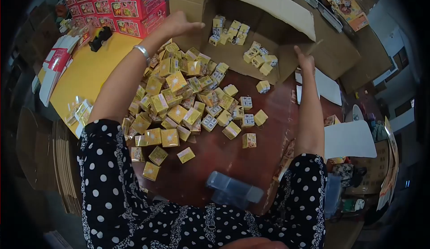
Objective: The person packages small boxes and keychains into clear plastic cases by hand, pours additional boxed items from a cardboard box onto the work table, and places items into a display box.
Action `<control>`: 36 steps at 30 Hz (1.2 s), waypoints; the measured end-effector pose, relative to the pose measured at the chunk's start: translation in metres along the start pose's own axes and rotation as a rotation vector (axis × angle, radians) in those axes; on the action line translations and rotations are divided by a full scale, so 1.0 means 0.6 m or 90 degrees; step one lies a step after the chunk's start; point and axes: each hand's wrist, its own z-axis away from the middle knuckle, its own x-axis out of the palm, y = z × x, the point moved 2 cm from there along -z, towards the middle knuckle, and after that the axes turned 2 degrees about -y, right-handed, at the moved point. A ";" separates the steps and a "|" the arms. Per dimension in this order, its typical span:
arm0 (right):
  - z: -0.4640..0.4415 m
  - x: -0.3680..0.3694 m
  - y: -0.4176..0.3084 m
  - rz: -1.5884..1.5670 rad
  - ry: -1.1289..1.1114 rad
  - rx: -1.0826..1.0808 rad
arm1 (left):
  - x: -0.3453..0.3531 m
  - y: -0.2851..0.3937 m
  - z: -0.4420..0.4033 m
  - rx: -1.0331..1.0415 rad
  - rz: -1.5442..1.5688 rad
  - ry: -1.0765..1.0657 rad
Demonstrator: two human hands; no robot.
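The box [273, 23] is held tipped toward the table's [277, 119] far edge, long axis running left to right, mouth facing nearward. Its opposite ends are clamped by the left hand [179, 24] and right hand [306, 62], fingertips hidden.

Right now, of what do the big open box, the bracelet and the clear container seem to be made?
Big open box: matte cardboard, given its brown colour and bent edges. Bracelet: probably polished metal, silvery with shine. Clear container: likely glossy plastic, transparent with highlights.
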 end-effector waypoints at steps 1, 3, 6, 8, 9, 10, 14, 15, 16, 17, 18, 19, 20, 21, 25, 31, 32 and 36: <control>-0.001 0.004 0.004 -0.019 -0.014 0.050 | 0.022 -0.002 -0.028 -0.062 -0.015 -0.110; 0.024 0.003 -0.006 -0.056 -0.012 -0.012 | 0.065 0.002 -0.075 -0.057 0.025 -0.037; 0.105 -0.019 -0.030 -0.009 0.017 -0.125 | 0.103 0.002 -0.121 -0.162 0.134 0.001; 0.110 -0.020 -0.012 0.065 0.042 -0.170 | 0.131 -0.037 -0.168 -0.269 0.187 -0.036; 0.100 -0.013 0.012 0.076 0.085 -0.249 | 0.169 -0.085 -0.208 -0.142 0.197 0.023; 0.104 -0.012 0.025 0.087 0.126 -0.329 | 0.171 -0.080 -0.197 -0.015 0.208 0.083; 0.144 -0.033 0.051 -0.008 0.170 -0.325 | 0.120 -0.002 -0.064 -0.007 0.305 0.037; 0.159 -0.043 0.055 -0.031 0.192 -0.338 | 0.127 -0.010 -0.054 0.045 0.298 0.083; 0.178 -0.056 0.059 -0.052 0.214 -0.350 | 0.133 -0.015 -0.042 0.097 0.294 0.127; 0.196 -0.066 0.062 -0.050 0.216 -0.349 | 0.138 -0.021 -0.034 0.099 0.296 0.125; 0.211 -0.073 0.065 -0.048 0.244 -0.353 | 0.136 -0.023 -0.024 0.072 0.282 0.130; 0.229 -0.083 0.067 -0.047 0.271 -0.357 | 0.134 -0.024 -0.017 0.046 0.268 0.135; 0.243 -0.089 0.070 -0.046 0.273 -0.359 | 0.135 -0.022 -0.007 0.048 0.269 0.136; 0.256 -0.093 0.078 -0.023 0.308 -0.349 | 0.132 -0.014 0.013 0.090 0.306 0.178; 0.314 -0.123 0.089 -0.081 0.352 -0.434 | 0.103 0.014 0.069 0.203 0.254 0.226; 0.318 -0.123 0.102 -0.011 0.400 -0.468 | 0.080 0.035 0.086 0.092 0.323 0.123; 0.298 -0.114 0.115 -0.045 0.363 -0.359 | 0.090 0.037 0.086 0.093 0.320 0.118; 0.344 -0.128 0.087 -0.060 0.328 -0.373 | 0.105 0.032 0.085 0.165 0.387 0.294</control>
